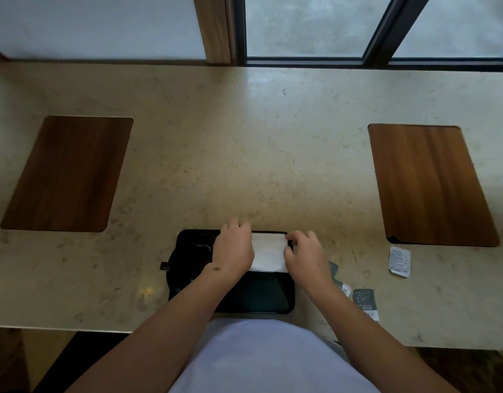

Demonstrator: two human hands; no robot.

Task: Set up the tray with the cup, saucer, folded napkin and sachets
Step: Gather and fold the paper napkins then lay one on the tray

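Napkin of white folded paper [268, 252] lies across the far right part of a black rectangular tray [261, 297] on the beige stone counter [244, 154], long axis running between the two hands. Left hand [234, 246] presses flat on its left end; right hand [305, 255] pinches its far right corner with curled fingers [291, 236]. A black saucer [188, 259] sits just left of the left hand. Sachets, dark [365, 302] and white [400, 260], wait on the counter beyond the right hand, nearer that hand.

Beige stone counter [244, 137] with two inset wooden panels [68, 174], under dark-framed windows [307, 26].
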